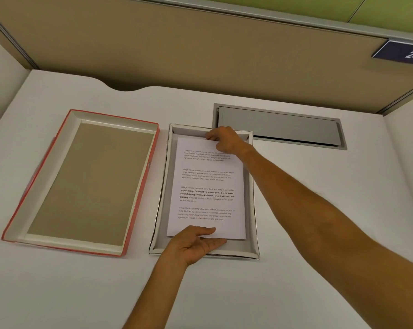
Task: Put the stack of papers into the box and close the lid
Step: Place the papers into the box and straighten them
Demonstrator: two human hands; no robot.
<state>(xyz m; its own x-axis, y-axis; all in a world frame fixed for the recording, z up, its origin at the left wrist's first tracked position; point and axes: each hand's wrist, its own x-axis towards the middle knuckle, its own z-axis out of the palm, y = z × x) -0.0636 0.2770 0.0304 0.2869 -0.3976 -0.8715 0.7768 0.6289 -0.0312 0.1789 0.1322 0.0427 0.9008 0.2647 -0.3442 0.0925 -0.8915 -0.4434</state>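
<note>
A white stack of papers (206,191) with printed paragraphs sits inside the shallow white box (251,195) at the middle of the desk. My left hand (196,244) holds the stack's near edge, thumb on top and fingers underneath. My right hand (224,138) grips the stack's far edge against the box's far wall. The red-edged lid (82,181) lies upside down to the left of the box, showing its brown inside.
A grey cable hatch (281,128) is set into the white desk (319,210) just behind the box. A tan partition wall (200,51) runs along the back, with a blue number plate (405,53) at the upper right.
</note>
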